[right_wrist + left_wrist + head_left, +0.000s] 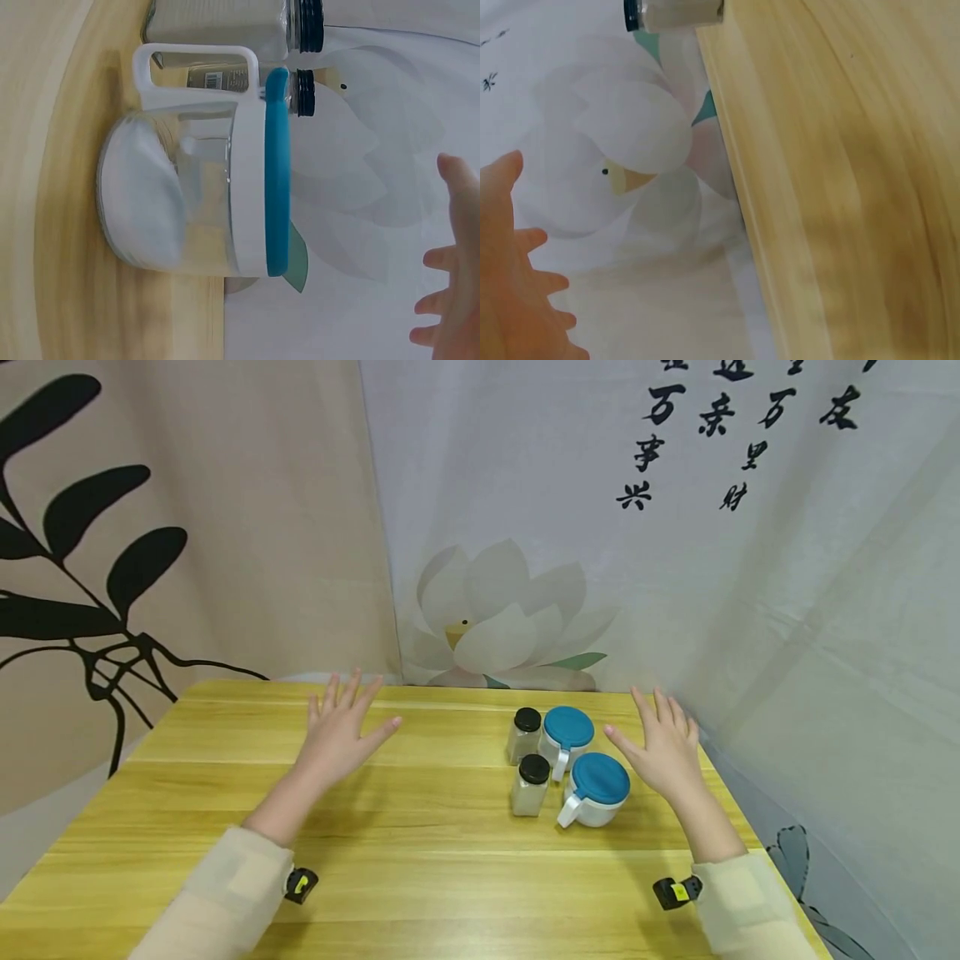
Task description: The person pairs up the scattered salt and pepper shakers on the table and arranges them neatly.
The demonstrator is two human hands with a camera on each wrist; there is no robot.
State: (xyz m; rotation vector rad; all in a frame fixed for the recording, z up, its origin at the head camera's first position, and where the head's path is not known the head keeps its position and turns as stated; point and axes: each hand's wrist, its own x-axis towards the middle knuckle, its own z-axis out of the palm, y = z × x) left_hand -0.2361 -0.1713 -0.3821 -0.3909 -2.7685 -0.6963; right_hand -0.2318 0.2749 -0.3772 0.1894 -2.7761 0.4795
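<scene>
My left hand (337, 735) hovers over the left part of the table, fingers spread, holding nothing. My right hand (665, 752) is held the same way, just right of two jars with blue lids and apart from them. The nearer blue-lidded jar (597, 791) has a white handle and, in the right wrist view, clear walls with white contents (142, 195). Behind it stands the farther blue-lidded jar (567, 732). To their left are two small square glass jars with black lids, a nearer one (530, 787) and a farther one (524, 735).
The wooden table (450, 877) ends at a cloth backdrop (495, 485) with a printed lotus and black characters. On the left, the cloth bears a dark leaf print (82, 510). A black wrist device (302, 885) sits on the left sleeve, another (677, 892) on the right.
</scene>
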